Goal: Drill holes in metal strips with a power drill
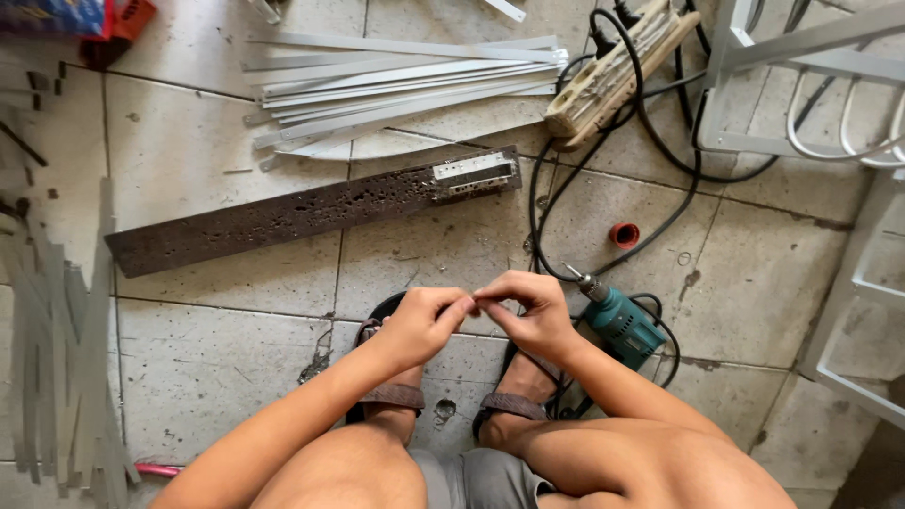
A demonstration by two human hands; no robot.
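Note:
My left hand and my right hand meet in front of me, above my sandalled feet. Their fingertips pinch together at one spot; whatever is between them is too small to make out. A teal electric drill lies on the tiled floor just right of my right hand, its bit pointing up-left. Beyond my hands lies a long dark rusty board with a small pale metal piece on its right end.
A bundle of grey metal strips lies at the top, more strips at the left. A wooden power strip with black cables, a small red cap, and white metal frames sit at right.

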